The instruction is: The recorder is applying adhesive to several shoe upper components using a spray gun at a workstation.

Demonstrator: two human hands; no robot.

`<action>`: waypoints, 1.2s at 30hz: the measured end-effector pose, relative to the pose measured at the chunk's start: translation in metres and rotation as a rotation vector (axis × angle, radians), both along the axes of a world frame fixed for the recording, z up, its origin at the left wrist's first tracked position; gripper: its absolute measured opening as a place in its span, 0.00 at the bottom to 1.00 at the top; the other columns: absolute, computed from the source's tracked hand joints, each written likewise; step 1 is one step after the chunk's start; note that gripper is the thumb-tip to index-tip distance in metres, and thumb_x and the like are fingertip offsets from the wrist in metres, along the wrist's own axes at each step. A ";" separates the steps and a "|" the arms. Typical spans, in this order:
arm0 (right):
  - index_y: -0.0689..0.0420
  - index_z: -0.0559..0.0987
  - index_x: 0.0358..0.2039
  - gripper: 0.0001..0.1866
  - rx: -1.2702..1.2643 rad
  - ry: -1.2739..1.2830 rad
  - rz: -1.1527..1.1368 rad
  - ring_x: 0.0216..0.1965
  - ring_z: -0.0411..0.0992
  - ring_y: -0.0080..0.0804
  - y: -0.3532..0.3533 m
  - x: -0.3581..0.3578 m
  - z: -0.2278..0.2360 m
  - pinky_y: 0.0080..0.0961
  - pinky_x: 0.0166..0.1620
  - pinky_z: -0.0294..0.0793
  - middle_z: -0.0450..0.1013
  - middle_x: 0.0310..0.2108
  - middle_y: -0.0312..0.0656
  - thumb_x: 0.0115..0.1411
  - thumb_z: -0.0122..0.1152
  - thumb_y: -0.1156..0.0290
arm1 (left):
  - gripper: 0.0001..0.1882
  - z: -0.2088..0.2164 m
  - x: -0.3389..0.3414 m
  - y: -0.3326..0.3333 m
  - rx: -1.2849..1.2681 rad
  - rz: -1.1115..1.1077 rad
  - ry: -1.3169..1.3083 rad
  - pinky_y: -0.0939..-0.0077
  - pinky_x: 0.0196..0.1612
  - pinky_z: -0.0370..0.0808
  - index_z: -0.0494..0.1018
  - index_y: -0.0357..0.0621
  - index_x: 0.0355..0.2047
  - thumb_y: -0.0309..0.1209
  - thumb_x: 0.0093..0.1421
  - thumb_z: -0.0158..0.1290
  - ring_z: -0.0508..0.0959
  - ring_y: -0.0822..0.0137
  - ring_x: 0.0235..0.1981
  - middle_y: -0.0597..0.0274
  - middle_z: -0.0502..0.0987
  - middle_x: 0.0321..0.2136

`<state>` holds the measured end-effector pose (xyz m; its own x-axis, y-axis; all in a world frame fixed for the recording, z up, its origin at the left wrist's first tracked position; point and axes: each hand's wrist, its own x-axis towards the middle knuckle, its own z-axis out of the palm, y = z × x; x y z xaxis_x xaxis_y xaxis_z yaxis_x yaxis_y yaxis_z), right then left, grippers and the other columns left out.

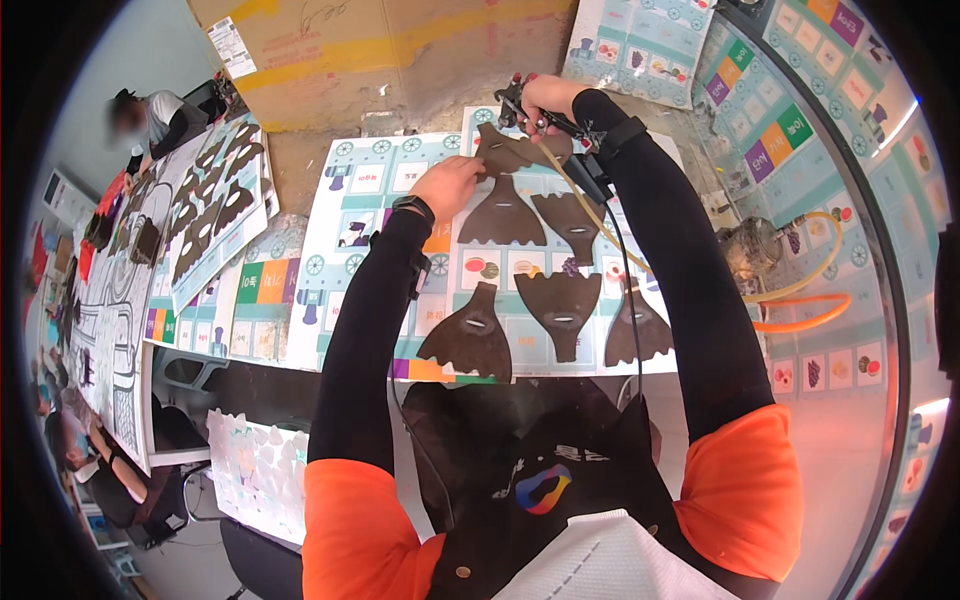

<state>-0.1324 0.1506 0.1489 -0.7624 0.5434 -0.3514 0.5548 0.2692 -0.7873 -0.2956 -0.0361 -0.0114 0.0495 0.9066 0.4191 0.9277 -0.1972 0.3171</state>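
Note:
At the far side of the worktable my left hand (447, 188) has its fingers closed at the left edge of a brown cut-out piece (494, 150). Close by on the right, my right hand (550, 103) grips a dark pistol-like tool (512, 97) with a pale yellow hose (575, 185) trailing from it. Several more brown pieces, flared with a wavy edge and a slot, lie on the printed sheet: one (503, 218) just below my left hand, another (560, 312) nearer me, and one (468, 335) at the near left.
Behind the table stands a large cardboard sheet (400, 65). Further printed sheets (640, 50) lean at the back right. An orange hose (810, 315) loops at the right. Leftward, a board (215, 200) carries more brown pieces; another person (165, 120) works beyond it.

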 end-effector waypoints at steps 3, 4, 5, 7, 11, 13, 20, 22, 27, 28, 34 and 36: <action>0.67 0.76 0.29 0.11 0.031 -0.029 0.006 0.23 0.80 0.41 -0.001 -0.011 -0.007 0.28 0.20 0.71 0.77 0.26 0.52 0.41 0.56 0.80 | 0.15 -0.006 0.000 -0.002 0.033 -0.006 -0.039 0.60 0.61 0.71 0.75 0.41 0.50 0.25 0.63 0.47 0.74 0.50 0.57 0.54 0.76 0.55; 0.68 0.76 0.28 0.11 0.062 -0.020 0.010 0.22 0.80 0.41 -0.001 -0.014 -0.010 0.29 0.19 0.70 0.76 0.26 0.53 0.40 0.56 0.81 | 0.15 -0.007 0.001 -0.004 0.031 -0.004 -0.038 0.60 0.61 0.71 0.75 0.41 0.50 0.25 0.63 0.47 0.74 0.50 0.57 0.54 0.76 0.55; 0.68 0.76 0.28 0.11 0.093 -0.012 0.014 0.22 0.79 0.42 -0.001 -0.016 -0.013 0.29 0.19 0.69 0.76 0.26 0.53 0.40 0.56 0.81 | 0.16 -0.008 0.003 -0.006 -0.006 0.021 -0.050 0.60 0.62 0.70 0.75 0.41 0.50 0.24 0.63 0.47 0.73 0.51 0.58 0.54 0.75 0.57; 0.68 0.76 0.27 0.10 0.084 -0.032 0.017 0.20 0.78 0.41 0.005 -0.018 -0.016 0.29 0.19 0.68 0.76 0.25 0.53 0.39 0.57 0.81 | 0.17 -0.007 0.005 -0.004 -0.038 0.041 -0.064 0.60 0.63 0.69 0.75 0.41 0.51 0.24 0.62 0.47 0.72 0.51 0.59 0.55 0.74 0.58; 0.67 0.76 0.26 0.09 0.068 -0.053 0.038 0.17 0.74 0.39 0.004 -0.021 -0.018 0.30 0.18 0.65 0.75 0.25 0.52 0.39 0.57 0.81 | 0.19 -0.005 0.005 -0.004 -0.048 0.036 -0.089 0.60 0.64 0.69 0.75 0.41 0.52 0.23 0.60 0.47 0.72 0.52 0.60 0.56 0.74 0.59; 0.66 0.76 0.25 0.09 0.032 -0.034 0.027 0.17 0.74 0.38 0.001 -0.022 -0.020 0.30 0.18 0.65 0.74 0.26 0.51 0.39 0.57 0.81 | 0.19 -0.006 0.004 -0.004 -0.051 0.039 -0.102 0.60 0.64 0.68 0.75 0.42 0.52 0.23 0.60 0.47 0.72 0.52 0.60 0.56 0.74 0.59; 0.66 0.75 0.21 0.07 0.076 -0.009 0.065 0.20 0.75 0.39 -0.001 -0.017 -0.021 0.31 0.19 0.65 0.73 0.26 0.48 0.38 0.56 0.79 | 0.20 -0.005 0.001 -0.006 -0.079 0.049 -0.115 0.61 0.64 0.68 0.74 0.41 0.54 0.24 0.60 0.48 0.71 0.51 0.61 0.54 0.74 0.59; 0.66 0.74 0.20 0.06 0.099 -0.048 0.067 0.20 0.75 0.39 0.005 -0.015 -0.019 0.31 0.19 0.65 0.73 0.26 0.49 0.38 0.56 0.78 | 0.21 -0.004 0.002 -0.004 -0.069 0.042 -0.105 0.61 0.64 0.68 0.73 0.42 0.54 0.24 0.60 0.48 0.71 0.51 0.61 0.54 0.74 0.59; 0.66 0.74 0.17 0.04 0.141 -0.114 -0.018 0.21 0.76 0.40 0.008 -0.017 -0.017 0.29 0.19 0.65 0.74 0.24 0.51 0.39 0.55 0.78 | 0.22 -0.003 0.002 0.000 -0.084 0.037 -0.089 0.60 0.63 0.69 0.72 0.41 0.56 0.25 0.59 0.48 0.72 0.50 0.60 0.53 0.75 0.58; 0.65 0.74 0.20 0.05 0.123 -0.083 0.009 0.22 0.78 0.39 0.008 -0.016 -0.016 0.28 0.19 0.66 0.75 0.24 0.51 0.41 0.55 0.78 | 0.22 -0.001 0.002 0.001 -0.086 0.034 -0.086 0.60 0.63 0.69 0.72 0.41 0.56 0.25 0.59 0.48 0.72 0.50 0.60 0.53 0.75 0.58; 0.64 0.77 0.33 0.13 -0.015 -0.023 0.034 0.27 0.81 0.34 0.002 0.004 0.000 0.25 0.21 0.69 0.80 0.27 0.48 0.45 0.56 0.77 | 0.21 0.031 0.010 0.016 -0.321 0.048 0.028 0.58 0.60 0.70 0.74 0.39 0.53 0.25 0.58 0.48 0.74 0.48 0.56 0.49 0.77 0.52; 0.64 0.78 0.37 0.16 0.006 -0.044 0.013 0.28 0.81 0.31 0.008 0.022 0.013 0.24 0.21 0.69 0.81 0.27 0.47 0.45 0.56 0.77 | 0.21 0.034 0.033 0.025 -0.184 -0.003 0.093 0.58 0.60 0.70 0.74 0.39 0.53 0.24 0.58 0.48 0.73 0.48 0.56 0.49 0.76 0.52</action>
